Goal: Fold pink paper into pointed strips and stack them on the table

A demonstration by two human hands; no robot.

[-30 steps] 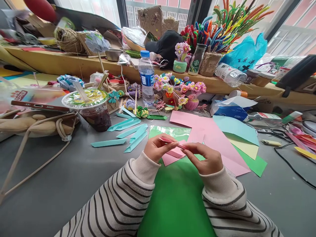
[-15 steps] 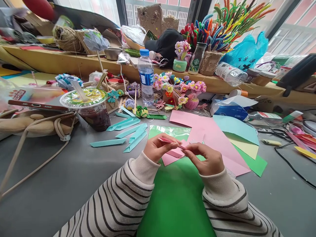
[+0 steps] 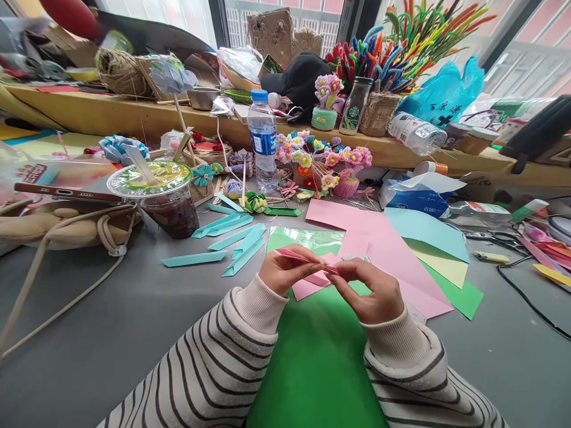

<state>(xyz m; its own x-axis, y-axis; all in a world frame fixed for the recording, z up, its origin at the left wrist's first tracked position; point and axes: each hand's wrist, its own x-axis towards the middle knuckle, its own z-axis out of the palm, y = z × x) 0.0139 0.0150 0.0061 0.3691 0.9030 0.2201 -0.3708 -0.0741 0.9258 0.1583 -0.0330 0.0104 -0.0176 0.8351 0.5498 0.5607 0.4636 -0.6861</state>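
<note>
Fingers cover much of a folded pink paper strip (image 3: 300,257), pinched at either end by the left hand (image 3: 285,270) and right hand (image 3: 372,288) above a green sheet (image 3: 319,356). Bare grey table (image 3: 111,321) lies open left; craft clutter crowds the far edge. Both striped-sleeved wrists angle inward.

Paper-strewn grey table (image 3: 111,309)

Upper right: we read Chinese characters "百" and a black cross on the blue plastic bag (image 3: 446,95). Centre top: round green logo on glass bottle (image 3: 353,110), its wording illegible.
</note>
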